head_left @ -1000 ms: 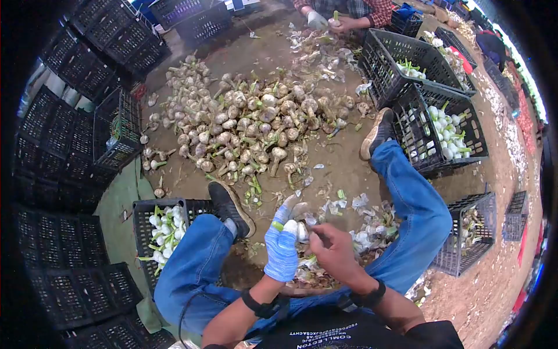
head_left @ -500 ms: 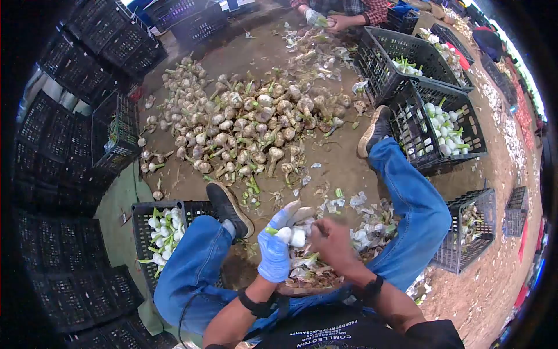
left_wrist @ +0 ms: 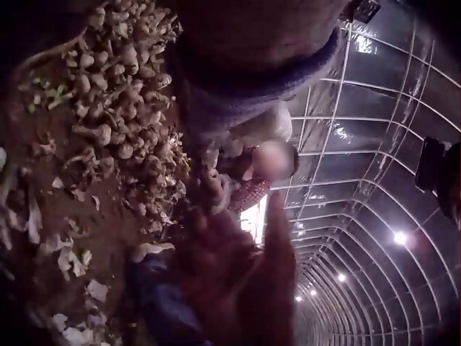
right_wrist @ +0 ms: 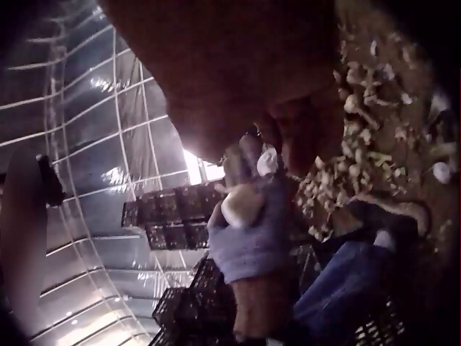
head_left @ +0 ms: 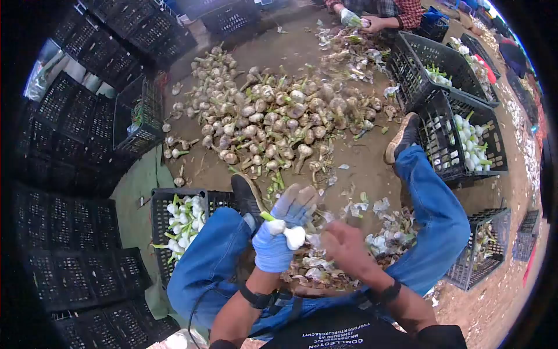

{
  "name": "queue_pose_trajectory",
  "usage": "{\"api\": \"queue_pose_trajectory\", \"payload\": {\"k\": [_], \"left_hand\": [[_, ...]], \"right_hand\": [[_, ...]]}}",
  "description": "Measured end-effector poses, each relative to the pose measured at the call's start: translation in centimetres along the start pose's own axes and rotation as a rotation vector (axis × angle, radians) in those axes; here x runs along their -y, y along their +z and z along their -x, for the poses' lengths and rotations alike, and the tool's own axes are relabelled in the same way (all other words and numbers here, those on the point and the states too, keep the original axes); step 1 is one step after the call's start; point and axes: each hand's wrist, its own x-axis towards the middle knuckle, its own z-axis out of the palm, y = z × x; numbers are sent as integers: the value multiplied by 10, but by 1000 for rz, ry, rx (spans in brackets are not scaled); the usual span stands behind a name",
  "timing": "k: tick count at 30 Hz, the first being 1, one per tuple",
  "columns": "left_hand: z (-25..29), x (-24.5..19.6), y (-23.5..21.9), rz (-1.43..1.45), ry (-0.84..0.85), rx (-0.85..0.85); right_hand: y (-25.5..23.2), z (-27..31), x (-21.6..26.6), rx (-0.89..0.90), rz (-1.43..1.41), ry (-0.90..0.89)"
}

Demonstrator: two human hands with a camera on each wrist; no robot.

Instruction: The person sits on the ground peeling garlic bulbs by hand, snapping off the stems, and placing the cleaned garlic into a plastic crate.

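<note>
My left hand (head_left: 279, 244), in a blue-and-white knit glove, is turned palm up below the garlic heap. It holds a peeled white garlic bulb (head_left: 276, 227) with a short green stem, and a second white bulb (head_left: 294, 237) beside it toward the right. The gloved fingers reach away from me behind the bulbs. Bare and blurred, my right hand (head_left: 349, 253) is just right of the bulbs, its fingers curled; I cannot tell if they pinch any skin. In the right wrist view the gloved hand (right_wrist: 248, 245) bears a white bulb (right_wrist: 243, 205).
A heap of unpeeled garlic (head_left: 273, 116) covers the ground ahead. Loose skins (head_left: 389, 232) lie between my legs. Crates of peeled garlic stand left (head_left: 154, 218) and right (head_left: 447, 157) of me. Black crates (head_left: 70, 250) are stacked at left. Another person (head_left: 386, 17) works at the back.
The head view has swung, shifting the scene rightward. My right hand has drawn back from the bulb it was working at, and the left fingers are stretched out more around the bulbs.
</note>
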Motion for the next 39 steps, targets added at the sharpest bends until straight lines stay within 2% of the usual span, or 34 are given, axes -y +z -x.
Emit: {"api": "queue_pose_trajectory", "payload": {"k": [1,3,5,7,9,11,13,14,15,17,19,20,21,22,23,24,25,26,27,29,30,31,33,34,35,37,38,39], "left_hand": [[0,4,2,6,2,-5],[3,7,8,-75,-32,-75],[2,7,4,-138,-2,-130],[7,6,-3,-150,-54,-259],[8,0,-12,-118,-79,-245],[8,-6,-18,58,-52,-157],[4,-17,-11,101,-50,-127],[2,-21,-10,109,-25,-113],[0,-24,-10,117,0,-100],[-2,-34,-14,133,28,-114],[-4,-57,-22,-136,97,-271],[-6,-72,-31,-416,192,-456],[-3,-88,-51,-379,313,-497],[-2,-118,-59,-690,336,-569],[3,-148,-78,-820,292,-690],[14,-175,-116,-977,334,-858],[20,-191,-140,-1070,459,-1027],[29,-205,-150,-1079,327,-1163],[33,-201,-156,-1081,333,-1172],[30,-192,-171,-1513,467,-1301],[24,-185,-160,-1343,550,-1217],[16,-179,-150,-1331,618,-1179],[1,-167,-120,-1170,575,-1079],[-6,-159,-108,-1156,527,-1032],[-11,-152,-104,-1144,469,-997],[-24,-129,-76,-1465,378,-815],[-28,-112,-70,-1349,293,-741],[-32,-96,-66,-1231,216,-663]], "right_hand": [[6,-2,2,3,6,5],[18,-7,5,3,356,-231],[28,-11,7,-39,308,-257],[38,-12,2,-76,274,-287],[41,-19,-12,-106,297,-247],[36,-32,-36,-135,327,-209],[25,-45,-57,-71,666,-25],[18,-47,-58,36,823,38],[14,-48,-66,44,823,38],[8,-52,-90,48,773,-121],[-1,-69,-102,54,778,-106],[-6,-83,-117,30,851,-42],[-10,-98,-130,6,923,22],[-13,-112,-139,-29,880,30],[-14,-126,-143,-27,883,29],[-16,-141,-145,-19,948,50],[-16,-154,-153,-8,1014,68],[-19,-168,-173,-22,1045,-53],[-15,-182,-186,-14,1041,-60],[-11,-211,-200,-55,1130,-109],[-6,-217,-187,-151,1050,-49],[-7,-226,-198,-158,1049,-48],[-2,-246,-214,-226,977,71],[-4,-252,-206,-175,944,198],[-3,-251,-204,-177,948,196],[-4,-240,-217,-309,916,92],[-11,-228,-220,-312,925,88],[-23,-215,-221,-239,810,-15]]}}
